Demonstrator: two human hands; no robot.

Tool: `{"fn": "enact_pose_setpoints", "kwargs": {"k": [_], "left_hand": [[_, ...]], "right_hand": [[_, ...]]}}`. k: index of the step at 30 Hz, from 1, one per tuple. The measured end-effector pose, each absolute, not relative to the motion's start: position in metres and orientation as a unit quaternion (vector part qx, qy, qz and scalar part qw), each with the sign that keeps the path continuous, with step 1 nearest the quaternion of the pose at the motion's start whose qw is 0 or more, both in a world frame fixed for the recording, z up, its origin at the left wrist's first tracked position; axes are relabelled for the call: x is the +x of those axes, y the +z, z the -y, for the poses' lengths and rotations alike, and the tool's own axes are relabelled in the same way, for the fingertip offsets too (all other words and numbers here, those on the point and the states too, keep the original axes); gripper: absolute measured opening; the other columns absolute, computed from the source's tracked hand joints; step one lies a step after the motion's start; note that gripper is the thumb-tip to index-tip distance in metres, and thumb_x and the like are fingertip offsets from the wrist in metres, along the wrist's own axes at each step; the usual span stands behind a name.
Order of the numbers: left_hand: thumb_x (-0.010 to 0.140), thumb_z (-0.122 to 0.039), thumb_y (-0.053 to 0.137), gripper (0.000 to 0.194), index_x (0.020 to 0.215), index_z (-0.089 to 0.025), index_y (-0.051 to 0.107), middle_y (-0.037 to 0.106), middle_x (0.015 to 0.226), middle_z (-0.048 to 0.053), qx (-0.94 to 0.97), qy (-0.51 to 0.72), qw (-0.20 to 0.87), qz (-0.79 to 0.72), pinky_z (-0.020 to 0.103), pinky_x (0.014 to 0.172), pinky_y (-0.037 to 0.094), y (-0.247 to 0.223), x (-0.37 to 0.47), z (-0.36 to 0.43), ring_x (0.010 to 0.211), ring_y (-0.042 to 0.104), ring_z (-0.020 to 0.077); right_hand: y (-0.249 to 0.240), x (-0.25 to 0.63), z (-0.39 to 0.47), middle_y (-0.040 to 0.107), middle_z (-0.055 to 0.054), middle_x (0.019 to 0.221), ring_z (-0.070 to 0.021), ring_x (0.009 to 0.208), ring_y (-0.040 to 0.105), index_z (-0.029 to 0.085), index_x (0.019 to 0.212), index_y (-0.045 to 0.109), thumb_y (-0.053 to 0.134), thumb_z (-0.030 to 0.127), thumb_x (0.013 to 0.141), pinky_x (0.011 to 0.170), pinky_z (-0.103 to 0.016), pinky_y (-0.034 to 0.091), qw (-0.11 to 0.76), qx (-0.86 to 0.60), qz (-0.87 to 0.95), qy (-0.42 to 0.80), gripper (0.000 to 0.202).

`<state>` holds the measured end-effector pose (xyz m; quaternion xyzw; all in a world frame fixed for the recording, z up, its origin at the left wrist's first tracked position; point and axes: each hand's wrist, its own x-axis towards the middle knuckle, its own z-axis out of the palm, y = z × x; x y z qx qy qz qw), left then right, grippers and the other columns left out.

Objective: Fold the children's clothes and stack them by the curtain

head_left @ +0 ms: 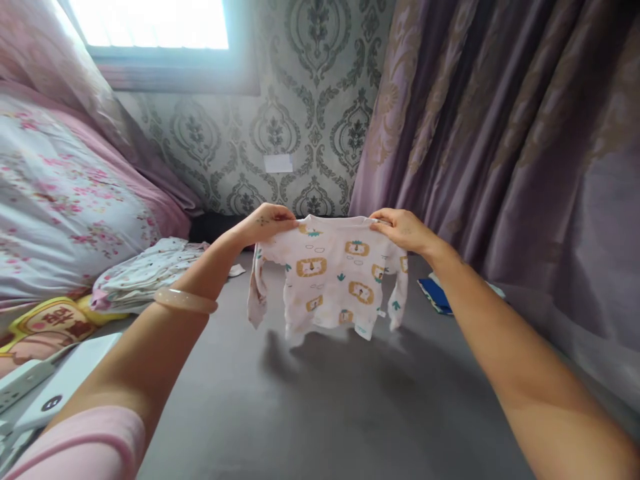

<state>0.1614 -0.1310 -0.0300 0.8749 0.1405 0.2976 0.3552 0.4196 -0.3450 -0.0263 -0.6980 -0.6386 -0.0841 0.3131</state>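
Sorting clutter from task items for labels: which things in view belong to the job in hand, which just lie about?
In the job:
- printed shirt, held up
- left hand and right hand, each pinching a shoulder

Probably just lying about (untouched):
- clothes pile, possibly related
- blue cloth item
- yellow printed item
- power strip
- floral fabric

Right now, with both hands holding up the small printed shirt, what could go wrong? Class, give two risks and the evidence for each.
1. One side of the shirt might slip and drop: the left hand and right hand each grip only a little cloth, near the shoulders.
2. The sleeves could fold or bunch underneath if the shirt were lowered onto the grey surface, since both hang loose.
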Motion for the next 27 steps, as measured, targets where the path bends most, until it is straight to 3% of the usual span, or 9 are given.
{"fn": "enact_pose_setpoints", "kwargs": {"k": [6,8,11,13,16,19,22,27], "left_hand": [[0.069,-0.042,0.070,0.030,0.081,-0.015,0.074,0.065,0.064,0.002,0.838,0.434,0.281,-0.176,0.021,0.051,0.041,-0.035,0.175,0.118,0.060,0.056,0.0129],[0.069,-0.044,0.071,0.032,0.083,-0.015,0.074,0.066,0.067,0.003,0.824,0.424,0.333,-0.175,0.023,0.052,0.043,-0.029,0.168,0.125,0.060,0.058,0.0141],[0.066,-0.047,0.074,0.037,0.085,-0.015,0.074,0.068,0.071,0.006,0.819,0.321,0.454,-0.138,0.027,0.053,0.047,-0.021,0.151,0.134,0.061,0.062,0.0173],[0.062,-0.046,0.078,0.037,0.081,-0.015,0.073,0.068,0.068,0.006,0.827,0.268,0.478,-0.127,0.028,0.054,0.049,-0.018,0.147,0.135,0.062,0.063,0.0183],[0.055,-0.043,0.082,0.034,0.071,-0.015,0.072,0.064,0.059,0.001,0.832,0.307,0.439,-0.147,0.026,0.055,0.048,-0.020,0.158,0.134,0.060,0.061,0.0161],[0.059,-0.045,0.080,0.035,0.076,-0.015,0.073,0.067,0.066,0.002,0.787,0.390,0.460,-0.130,0.026,0.061,0.049,-0.021,0.173,0.137,0.064,0.061,0.0153],[0.063,-0.044,0.079,0.034,0.080,-0.016,0.074,0.068,0.067,0.003,0.785,0.357,0.494,-0.108,0.028,0.062,0.050,-0.019,0.178,0.143,0.065,0.063,0.0169],[0.071,-0.036,0.073,0.020,0.078,-0.017,0.075,0.065,0.060,0.001,0.794,0.372,0.463,-0.127,0.025,0.063,0.050,-0.018,0.181,0.149,0.064,0.062,0.0156]], "right_hand": [[-0.021,0.407,0.337,0.074,-0.006,0.091,-0.0228,0.085,0.066,0.022,0.103,0.072,0.058,0.032,0.086,0.076,-0.032,0.047,0.307,-0.737,0.572,-0.186,0.024],[-0.019,0.403,0.344,0.074,-0.006,0.087,-0.0227,0.083,0.067,0.022,0.101,0.073,0.060,0.038,0.085,0.073,-0.032,0.049,0.322,-0.735,0.583,-0.128,0.026],[-0.012,0.404,0.358,0.074,-0.005,0.082,-0.0206,0.078,0.067,0.022,0.099,0.074,0.062,0.052,0.081,0.067,-0.030,0.051,0.344,-0.690,0.634,0.065,0.036],[-0.008,0.408,0.361,0.074,-0.004,0.080,-0.0195,0.075,0.067,0.022,0.097,0.074,0.065,0.056,0.077,0.064,-0.029,0.052,0.355,-0.667,0.640,0.142,0.041],[-0.007,0.411,0.356,0.073,-0.003,0.074,-0.0185,0.071,0.066,0.020,0.085,0.075,0.075,0.051,0.068,0.061,-0.027,0.052,0.382,-0.681,0.614,0.113,0.035],[-0.008,0.408,0.347,0.073,-0.003,0.076,-0.0191,0.073,0.067,0.020,0.084,0.075,0.077,0.047,0.067,0.063,-0.028,0.052,0.415,-0.662,0.612,0.124,0.032],[-0.006,0.405,0.344,0.072,-0.004,0.076,-0.0202,0.073,0.067,0.020,0.084,0.075,0.076,0.048,0.066,0.063,-0.029,0.053,0.437,-0.638,0.609,0.175,0.033],[-0.007,0.409,0.344,0.072,-0.003,0.077,-0.0215,0.080,0.067,0.020,0.085,0.075,0.076,0.050,0.065,0.068,-0.030,0.052,0.434,-0.628,0.614,0.204,0.037]]}}
